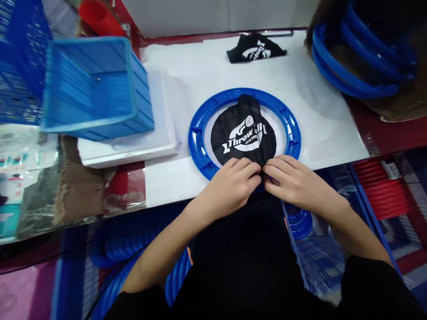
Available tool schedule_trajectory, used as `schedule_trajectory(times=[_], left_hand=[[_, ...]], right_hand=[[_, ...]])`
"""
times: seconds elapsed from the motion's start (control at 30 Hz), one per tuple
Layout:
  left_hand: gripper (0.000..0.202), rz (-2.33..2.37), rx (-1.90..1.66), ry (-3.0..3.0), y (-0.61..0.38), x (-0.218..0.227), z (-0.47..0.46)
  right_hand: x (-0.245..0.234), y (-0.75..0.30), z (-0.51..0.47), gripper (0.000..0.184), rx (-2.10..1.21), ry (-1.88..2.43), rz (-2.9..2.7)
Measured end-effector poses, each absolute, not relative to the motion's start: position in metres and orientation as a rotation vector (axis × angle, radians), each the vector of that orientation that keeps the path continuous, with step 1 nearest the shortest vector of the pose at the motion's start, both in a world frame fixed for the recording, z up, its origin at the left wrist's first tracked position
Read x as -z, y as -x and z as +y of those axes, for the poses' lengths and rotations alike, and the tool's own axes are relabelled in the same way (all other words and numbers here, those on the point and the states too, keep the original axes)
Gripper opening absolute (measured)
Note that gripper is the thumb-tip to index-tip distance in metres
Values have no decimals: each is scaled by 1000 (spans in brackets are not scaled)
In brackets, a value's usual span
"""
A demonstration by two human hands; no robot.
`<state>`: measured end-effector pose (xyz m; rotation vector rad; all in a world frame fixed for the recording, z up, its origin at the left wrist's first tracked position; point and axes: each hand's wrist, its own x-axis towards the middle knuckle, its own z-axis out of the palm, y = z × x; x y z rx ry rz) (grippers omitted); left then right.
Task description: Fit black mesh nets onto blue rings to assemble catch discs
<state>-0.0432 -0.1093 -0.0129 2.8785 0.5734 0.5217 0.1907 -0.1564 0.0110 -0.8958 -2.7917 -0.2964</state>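
A blue plastic ring (196, 135) lies on the white table top, its ribbed side facing up. Inside it is a round black mesh cloth (223, 126) with a white "Throw" ball print, partly folded toward its right side. At the near rim, my left hand (235, 180) pinches the cloth's edge with fingers bent together. Close beside it, my right hand (290, 180) also has its fingers closed on the cloth's edge, over the ring. The fingertips hide the exact spot where cloth meets ring.
Another printed black cloth (255, 48) lies crumpled at the back. To the left, a blue bin (96, 89) rests on a white slab (167, 138). Blue rings (353, 86) sit in a carton at the right. Stacked red rings (380, 186) stand below the table at the right.
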Motion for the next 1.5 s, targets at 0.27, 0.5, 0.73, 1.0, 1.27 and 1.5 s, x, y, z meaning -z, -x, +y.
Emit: schedule_trajectory(times=[0.27,0.5,0.73,1.0,1.27,1.5], left_hand=[[18,1797,-508,-2348,35,23,-70],[44,1977,-475,-2167,22,25,-73],[38,1439,-536,-2316,37,33,-63],[31,1421,-440,-2353,26,24,-69],[20,1562,-622,-2160,19,22,-68],[11,1518,-1085,-1835,34,32,-67]], right_hand=[[-33,-192,-51,25,-202,1107,-2313],[-6,-121,45,15,-326,1008,-2977],[9,-146,9,20,-125,770,-3093],[20,-190,-13,17,-537,794,-2780],[17,-179,-13,18,-522,899,-2569],[1,-160,16,13,-796,954,-2554]])
